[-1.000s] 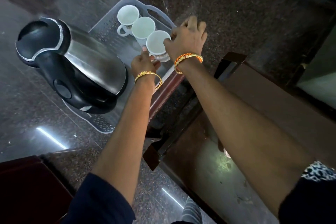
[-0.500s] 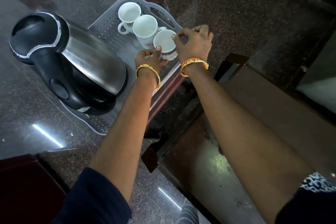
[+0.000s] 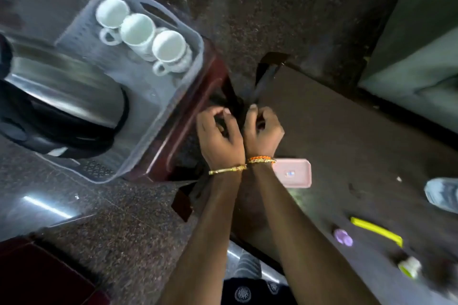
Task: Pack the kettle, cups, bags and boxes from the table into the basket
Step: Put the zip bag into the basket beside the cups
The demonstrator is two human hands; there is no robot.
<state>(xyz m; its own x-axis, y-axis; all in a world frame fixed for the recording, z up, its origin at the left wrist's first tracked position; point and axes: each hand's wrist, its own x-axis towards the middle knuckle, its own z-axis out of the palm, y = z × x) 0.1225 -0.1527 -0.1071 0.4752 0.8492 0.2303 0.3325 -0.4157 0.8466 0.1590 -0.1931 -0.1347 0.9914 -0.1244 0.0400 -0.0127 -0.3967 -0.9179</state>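
Note:
A translucent grey basket [image 3: 158,99] rests on a maroon stool [image 3: 198,96]. A steel and black kettle [image 3: 69,86] lies in its near end. Three white cups [image 3: 137,28] stand in a row at its far end. My left hand [image 3: 218,138] and my right hand [image 3: 264,131] hover side by side over the gap between stool and dark table [image 3: 347,131], fingers curled, nothing visible in them. A pink box [image 3: 296,173] lies on the table just right of my right wrist.
On the table's near right lie a yellow strip [image 3: 376,230], a small purple piece [image 3: 343,236], a pale packet [image 3: 410,266] and a clear bag [image 3: 443,193] at the frame edge. A speckled stone floor surrounds the stool. A green seat [image 3: 421,57] stands at the far right.
Both hands have let go of the nearest cup in the basket and drawn back toward the table edge. The view has swung right, showing the table items.

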